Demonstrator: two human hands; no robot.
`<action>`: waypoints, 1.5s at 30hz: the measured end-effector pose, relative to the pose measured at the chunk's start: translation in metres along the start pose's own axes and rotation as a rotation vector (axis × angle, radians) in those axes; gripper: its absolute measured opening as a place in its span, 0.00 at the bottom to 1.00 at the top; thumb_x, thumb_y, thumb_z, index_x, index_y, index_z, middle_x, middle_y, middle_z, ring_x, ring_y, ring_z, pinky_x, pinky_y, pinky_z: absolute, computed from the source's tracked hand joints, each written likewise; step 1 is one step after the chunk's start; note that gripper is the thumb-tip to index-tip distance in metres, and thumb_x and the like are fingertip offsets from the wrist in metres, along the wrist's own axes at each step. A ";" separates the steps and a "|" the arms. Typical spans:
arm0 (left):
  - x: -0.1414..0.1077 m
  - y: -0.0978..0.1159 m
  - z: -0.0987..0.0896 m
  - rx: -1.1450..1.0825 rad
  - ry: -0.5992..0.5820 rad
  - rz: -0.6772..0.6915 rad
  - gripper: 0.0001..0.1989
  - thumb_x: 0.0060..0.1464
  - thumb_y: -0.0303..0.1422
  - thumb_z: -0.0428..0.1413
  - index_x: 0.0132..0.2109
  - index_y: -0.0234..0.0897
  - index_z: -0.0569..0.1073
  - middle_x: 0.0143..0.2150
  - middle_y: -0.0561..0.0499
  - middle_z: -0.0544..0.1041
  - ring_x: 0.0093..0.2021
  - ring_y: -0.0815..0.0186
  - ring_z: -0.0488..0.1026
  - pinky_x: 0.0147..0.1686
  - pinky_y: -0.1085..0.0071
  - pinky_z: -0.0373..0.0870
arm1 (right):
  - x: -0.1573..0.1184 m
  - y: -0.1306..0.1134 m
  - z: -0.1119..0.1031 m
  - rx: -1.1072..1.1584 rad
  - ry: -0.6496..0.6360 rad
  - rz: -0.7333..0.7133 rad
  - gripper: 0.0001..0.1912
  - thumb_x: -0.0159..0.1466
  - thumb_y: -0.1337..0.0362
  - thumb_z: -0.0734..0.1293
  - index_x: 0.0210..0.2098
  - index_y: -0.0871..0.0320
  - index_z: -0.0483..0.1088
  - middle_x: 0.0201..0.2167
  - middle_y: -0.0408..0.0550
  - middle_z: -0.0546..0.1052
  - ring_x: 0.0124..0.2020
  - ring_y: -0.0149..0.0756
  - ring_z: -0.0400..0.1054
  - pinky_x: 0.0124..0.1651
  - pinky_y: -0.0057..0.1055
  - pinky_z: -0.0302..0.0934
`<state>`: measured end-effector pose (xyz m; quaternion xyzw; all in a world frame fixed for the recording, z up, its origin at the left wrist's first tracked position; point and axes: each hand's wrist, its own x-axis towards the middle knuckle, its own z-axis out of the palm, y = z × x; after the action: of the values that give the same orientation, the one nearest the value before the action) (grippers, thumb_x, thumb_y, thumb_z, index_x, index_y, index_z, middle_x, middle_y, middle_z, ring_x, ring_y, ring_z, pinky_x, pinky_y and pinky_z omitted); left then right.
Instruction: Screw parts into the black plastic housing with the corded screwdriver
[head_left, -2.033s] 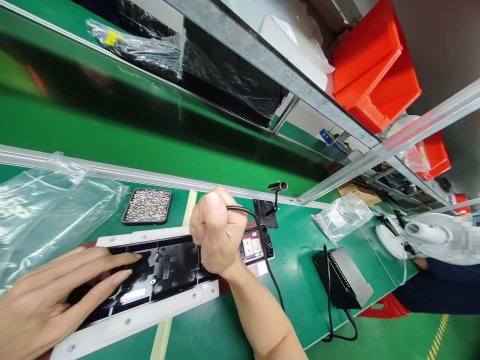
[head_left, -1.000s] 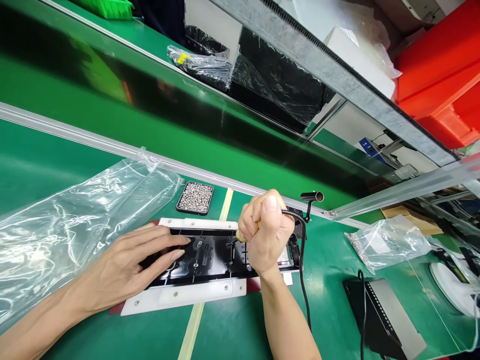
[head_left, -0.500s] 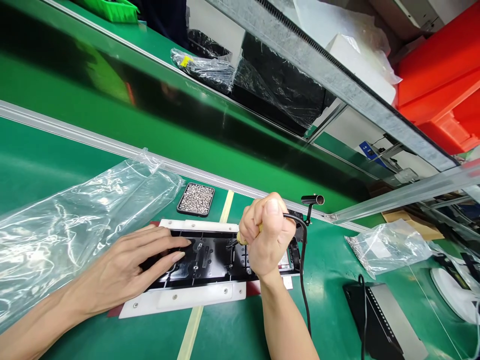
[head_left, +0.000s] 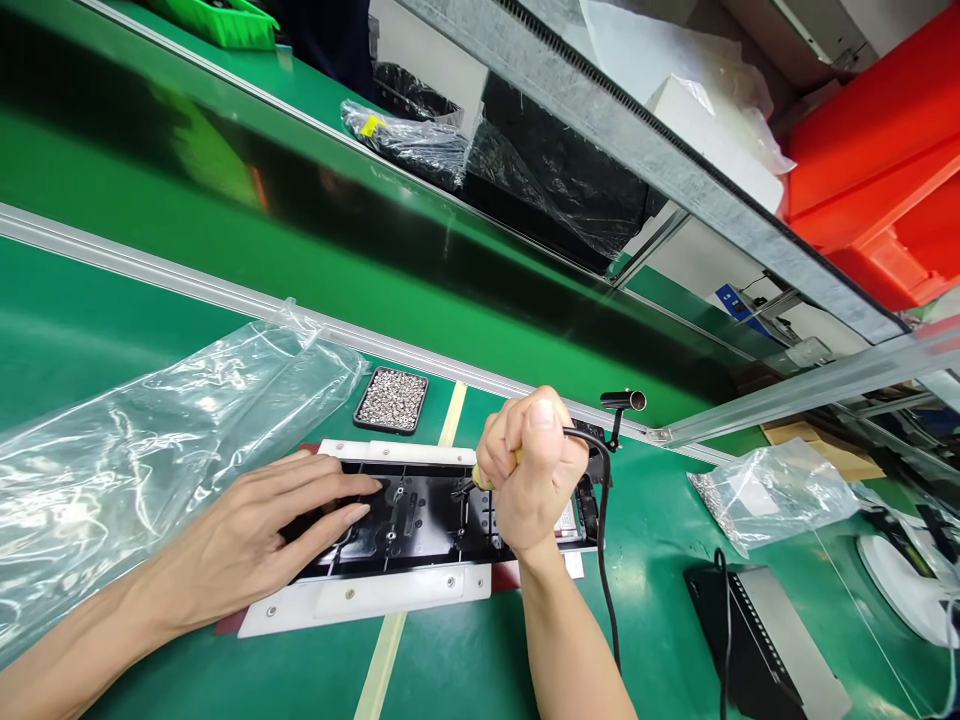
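Note:
A long black plastic panel lies in a fixture with white side strips. My left hand rests over the panel's left part, fingers stretched out and holding nothing. In a closed fist, my right hand grips a soldering iron with a yellowish handle and a black cord. The iron's tip points down and left at a small post in the panel; whether it touches cannot be made out. My right fist covers some of the panel's right part. Behind the fixture stands a small black tray full of small metal pieces.
A tubular black holder stands behind my right hand. Clear plastic sheeting covers the left bench. To the right are a bag of metal pieces and a black-and-grey device. A metal rail runs along the back.

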<state>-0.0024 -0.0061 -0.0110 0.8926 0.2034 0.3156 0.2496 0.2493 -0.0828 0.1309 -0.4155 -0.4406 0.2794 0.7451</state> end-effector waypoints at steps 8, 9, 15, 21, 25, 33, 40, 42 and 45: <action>0.003 0.002 -0.001 -0.013 -0.004 0.018 0.12 0.84 0.37 0.58 0.66 0.50 0.83 0.59 0.57 0.90 0.55 0.63 0.88 0.80 0.61 0.69 | -0.001 0.001 0.000 -0.015 0.010 -0.013 0.32 0.82 0.45 0.69 0.27 0.50 0.57 0.19 0.32 0.54 0.17 0.24 0.45 0.16 0.23 0.47; 0.003 0.003 -0.001 -0.014 -0.004 0.022 0.12 0.85 0.37 0.58 0.66 0.50 0.83 0.58 0.58 0.90 0.55 0.63 0.88 0.80 0.62 0.68 | -0.001 0.001 0.000 -0.009 0.010 -0.011 0.32 0.82 0.45 0.70 0.27 0.50 0.57 0.19 0.32 0.54 0.17 0.24 0.45 0.16 0.23 0.47; 0.006 0.007 -0.003 -0.011 0.009 0.049 0.13 0.86 0.39 0.56 0.66 0.49 0.83 0.56 0.57 0.90 0.54 0.64 0.88 0.81 0.65 0.66 | 0.001 -0.001 0.001 0.016 0.010 -0.011 0.32 0.82 0.46 0.70 0.27 0.50 0.57 0.18 0.32 0.54 0.16 0.24 0.45 0.15 0.22 0.46; 0.007 0.009 -0.003 -0.008 0.031 0.049 0.13 0.86 0.38 0.57 0.66 0.47 0.83 0.54 0.56 0.89 0.52 0.65 0.87 0.77 0.66 0.69 | 0.002 -0.001 0.000 0.013 0.001 -0.017 0.32 0.82 0.45 0.70 0.27 0.50 0.57 0.19 0.32 0.53 0.17 0.24 0.44 0.16 0.22 0.46; 0.008 0.012 -0.003 -0.015 0.019 0.026 0.14 0.86 0.39 0.56 0.65 0.46 0.85 0.53 0.54 0.90 0.51 0.63 0.87 0.76 0.63 0.71 | 0.001 -0.001 0.001 0.008 0.006 -0.029 0.32 0.83 0.47 0.70 0.27 0.51 0.58 0.19 0.32 0.54 0.17 0.24 0.44 0.16 0.21 0.46; 0.010 0.011 -0.008 0.003 -0.008 0.066 0.13 0.87 0.36 0.56 0.67 0.46 0.82 0.56 0.57 0.89 0.54 0.66 0.87 0.78 0.65 0.68 | 0.003 0.000 0.001 0.044 0.002 -0.033 0.32 0.82 0.47 0.71 0.26 0.51 0.59 0.19 0.32 0.54 0.17 0.23 0.45 0.15 0.20 0.47; 0.015 0.012 -0.008 0.011 0.041 0.087 0.12 0.87 0.38 0.55 0.65 0.48 0.82 0.53 0.59 0.89 0.51 0.67 0.87 0.77 0.67 0.69 | 0.000 0.001 0.001 0.086 0.006 -0.040 0.31 0.83 0.50 0.71 0.26 0.53 0.61 0.19 0.32 0.56 0.17 0.23 0.46 0.16 0.20 0.46; 0.017 0.015 -0.008 0.013 0.043 0.103 0.12 0.88 0.39 0.54 0.65 0.48 0.82 0.52 0.60 0.89 0.50 0.68 0.87 0.76 0.69 0.68 | 0.000 0.001 0.001 0.090 0.008 -0.035 0.31 0.83 0.50 0.72 0.26 0.53 0.61 0.19 0.32 0.56 0.17 0.23 0.46 0.16 0.20 0.45; 0.018 0.015 -0.008 0.017 0.042 0.109 0.12 0.88 0.39 0.54 0.65 0.49 0.81 0.52 0.60 0.90 0.50 0.68 0.88 0.77 0.69 0.68 | 0.000 0.002 0.001 0.094 0.008 -0.030 0.31 0.82 0.49 0.72 0.27 0.52 0.61 0.19 0.32 0.55 0.17 0.23 0.46 0.16 0.19 0.45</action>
<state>0.0082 -0.0062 0.0119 0.8976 0.1622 0.3459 0.2199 0.2483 -0.0812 0.1299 -0.3747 -0.4300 0.2869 0.7696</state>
